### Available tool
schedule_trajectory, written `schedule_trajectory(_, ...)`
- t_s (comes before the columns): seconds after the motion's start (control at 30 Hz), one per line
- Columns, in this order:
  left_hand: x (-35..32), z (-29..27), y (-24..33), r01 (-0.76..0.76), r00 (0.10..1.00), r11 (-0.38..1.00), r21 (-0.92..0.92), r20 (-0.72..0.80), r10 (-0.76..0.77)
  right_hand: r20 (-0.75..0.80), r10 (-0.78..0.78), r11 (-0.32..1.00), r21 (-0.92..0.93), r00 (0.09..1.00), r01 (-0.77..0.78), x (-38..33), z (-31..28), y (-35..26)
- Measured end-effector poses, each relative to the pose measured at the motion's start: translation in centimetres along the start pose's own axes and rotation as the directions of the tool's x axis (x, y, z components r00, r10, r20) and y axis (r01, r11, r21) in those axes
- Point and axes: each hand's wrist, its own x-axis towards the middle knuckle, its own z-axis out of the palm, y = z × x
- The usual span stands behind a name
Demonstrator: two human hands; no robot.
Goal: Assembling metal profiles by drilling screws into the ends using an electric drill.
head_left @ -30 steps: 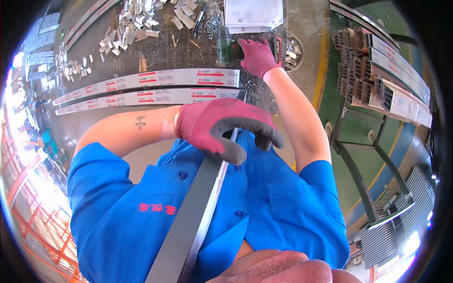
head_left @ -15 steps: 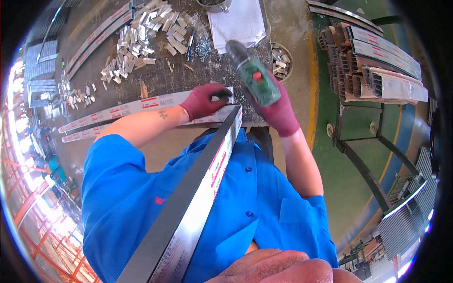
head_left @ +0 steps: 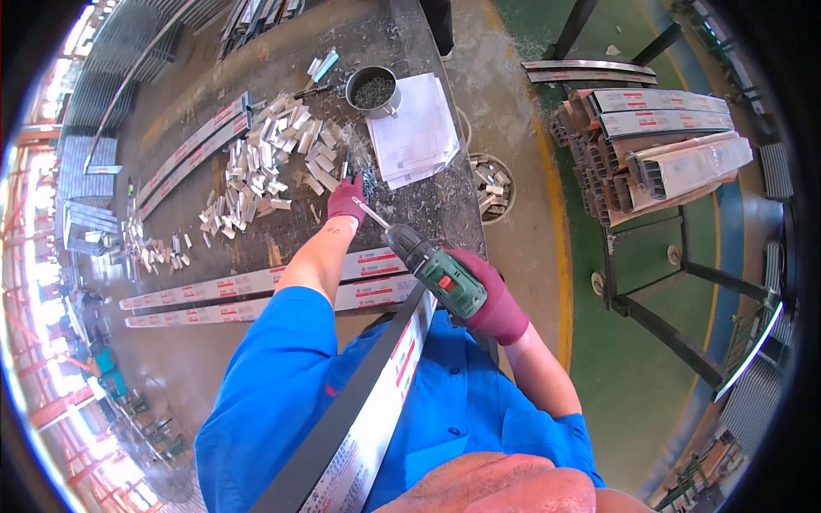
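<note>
My right hand [head_left: 496, 303] wraps the grip of a green drill [head_left: 440, 274], bit aimed toward 10 o'clock. My left hand [head_left: 346, 201], gloved, is out at the bit's tip, fingers curled down on the bench [head_left: 214, 350] (whether pinching anything, I cannot tell). Metal clips [head_left: 274, 154] lie at 11 o'clock, screw cup [head_left: 374, 90] at 12. A long profile [head_left: 368, 410] runs toward 6.

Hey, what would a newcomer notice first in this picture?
Probably the green cordless drill at centre, gripped in the right hand, its bit aimed toward the left hand on the workbench. Next, the long metal profile slanting up from below, and the scattered small metal pieces beyond.
</note>
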Motion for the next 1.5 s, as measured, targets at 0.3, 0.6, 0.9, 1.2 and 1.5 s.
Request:
schedule_trajectory(0.3, -2.0, -2.6, 2.1, 0.119, 0.993, 0.986, -0.114, 0.017, -0.118, -0.129, 0.128, 0.978, 0.184, 0.983, -0.103, -2.6, -0.2, 1.6)
schedule_trajectory(0.6, -2.2, -0.9, -0.2, 0.257, 0.956, 0.78, -0.57, 0.031, -0.292, -0.163, 0.255, 0.95, 0.229, 0.953, -0.215, -4.3, -0.6, 3.2)
schedule_trajectory(0.9, -3.1, -2.7, 1.6, 0.279, 0.935, -0.173, -0.944, 0.308, -0.174, -0.186, 0.245, 0.958, 0.2, 0.952, -0.207, -4.6, -0.5, 4.3)
schedule_trajectory(1.2, -5.2, -5.6, 2.7, 0.233, 0.947, -0.798, -0.556, 0.318, 0.054, -0.128, 0.001, 0.994, -0.107, 0.992, -0.015, -3.8, -0.5, 5.1)
schedule_trajectory(1.5, -10.1, -10.9, 9.5, 0.351, 0.935, -0.835, -0.423, 0.201, 0.291, -0.135, 0.176, 0.979, 0.129, 0.975, -0.159, -3.8, 0.0, 5.3)
